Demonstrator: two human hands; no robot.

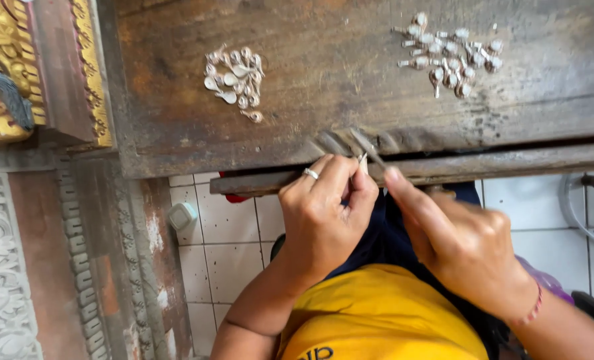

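At the near edge of the wooden bench (350, 87), the left hand (324, 217) pinched a small silver piece (362, 162), mostly hidden by its fingers. The right hand (460, 243) closed on a thin file (367, 148), motion-blurred, beside that piece. Two heaps of silver pieces (236, 79) lay farther back.

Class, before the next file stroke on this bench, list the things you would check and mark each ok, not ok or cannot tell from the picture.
1. Small metal piece pinched in the left hand fingertips: ok.
2. Piece braced on the edge of the wooden bench: ok.
3. File held in the right hand, tip at the piece: ok.
4. File edge touching the right spot: cannot tell, blurred.
5. Left pile of small pieces and right pile of small pieces lie apart from the working edge: ok.
6. Ring away from the file: ok.
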